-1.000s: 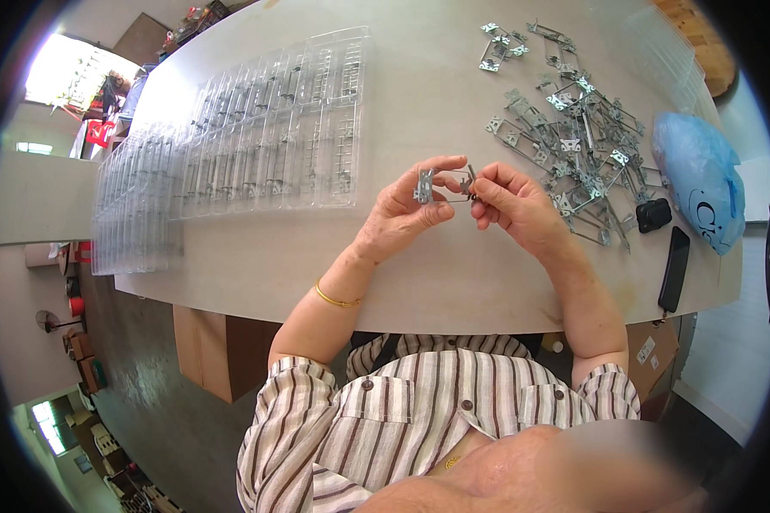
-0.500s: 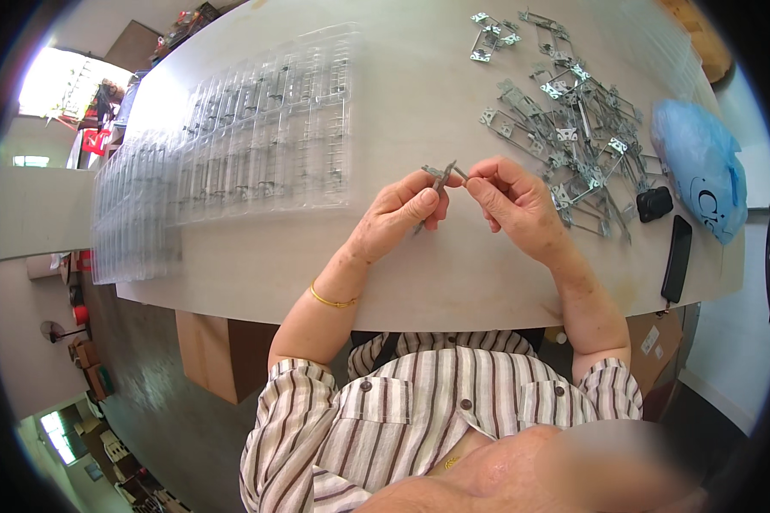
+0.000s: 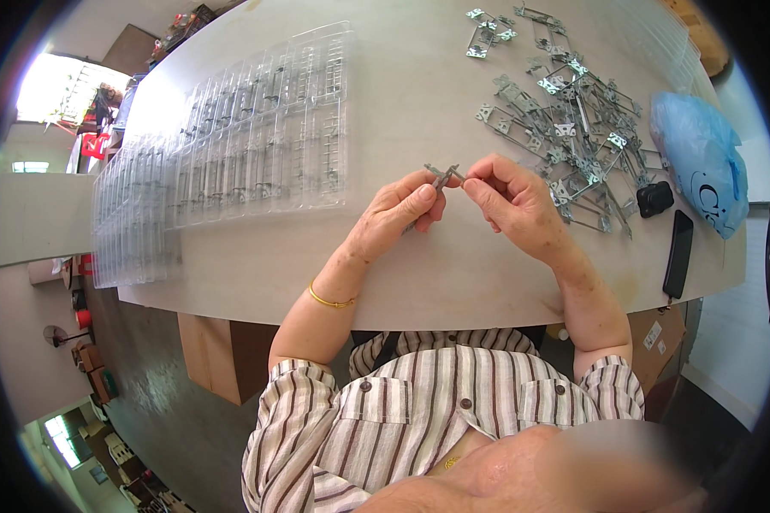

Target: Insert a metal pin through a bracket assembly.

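Over the near middle of the table, my left hand (image 3: 399, 208) is closed round a grey metal bracket (image 3: 441, 173), pinched between thumb and fingers. My right hand (image 3: 512, 203) faces it, thumb and forefinger pressed together on the end of a thin metal rod that reaches the bracket. Whether the rod is fixed to the bracket is too small to tell. To the right of my hands lies a loose pile of metal brackets (image 3: 566, 130) with rods and bent plates, the nearest ones close to my right hand.
Clear plastic trays (image 3: 261, 209) with metal parts in their slots cover the table's left side. At the right are a blue plastic bag (image 3: 698, 162), a small black case (image 3: 654, 200) and a black phone (image 3: 678, 255). A cardboard box (image 3: 222, 355) stands below the table edge.
The rod in my right hand has tilted, its outer end now lower beside the bracket. Both hands have stayed almost in place.
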`<action>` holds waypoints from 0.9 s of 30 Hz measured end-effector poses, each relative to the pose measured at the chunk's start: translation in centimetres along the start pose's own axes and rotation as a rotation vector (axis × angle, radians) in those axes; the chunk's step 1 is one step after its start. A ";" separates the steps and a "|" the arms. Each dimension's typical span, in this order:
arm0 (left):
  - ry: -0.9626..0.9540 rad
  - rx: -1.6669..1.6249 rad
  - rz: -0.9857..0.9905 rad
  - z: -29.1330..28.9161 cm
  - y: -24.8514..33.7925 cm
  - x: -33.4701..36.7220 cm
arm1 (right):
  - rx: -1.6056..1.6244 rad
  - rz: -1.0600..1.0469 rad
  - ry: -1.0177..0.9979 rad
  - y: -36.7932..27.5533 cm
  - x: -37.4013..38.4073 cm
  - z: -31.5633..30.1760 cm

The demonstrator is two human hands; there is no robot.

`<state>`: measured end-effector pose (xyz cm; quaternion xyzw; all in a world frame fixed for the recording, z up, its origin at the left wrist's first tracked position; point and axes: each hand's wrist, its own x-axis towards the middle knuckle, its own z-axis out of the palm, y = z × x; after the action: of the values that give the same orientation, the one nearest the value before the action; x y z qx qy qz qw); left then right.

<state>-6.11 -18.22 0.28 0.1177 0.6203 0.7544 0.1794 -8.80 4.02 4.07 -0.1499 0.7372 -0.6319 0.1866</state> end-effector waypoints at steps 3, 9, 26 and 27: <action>0.015 0.051 -0.023 0.0 0.2 0.0 | -0.009 0.019 -0.003 0.0 0.0 -0.1; 0.063 0.089 -0.013 -0.4 -0.2 -0.1 | 0.071 0.063 -0.009 -0.6 -0.1 0.2; -0.077 0.349 0.073 0.6 0.2 -0.3 | 0.011 0.090 -0.115 0.3 0.2 -0.5; -0.076 0.348 0.073 0.7 0.2 -0.3 | 0.099 0.066 -0.039 0.3 0.1 -0.5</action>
<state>-5.56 -17.81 0.67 0.1977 0.7296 0.6368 0.1521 -9.14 4.43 3.82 -0.1284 0.7058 -0.6580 0.2290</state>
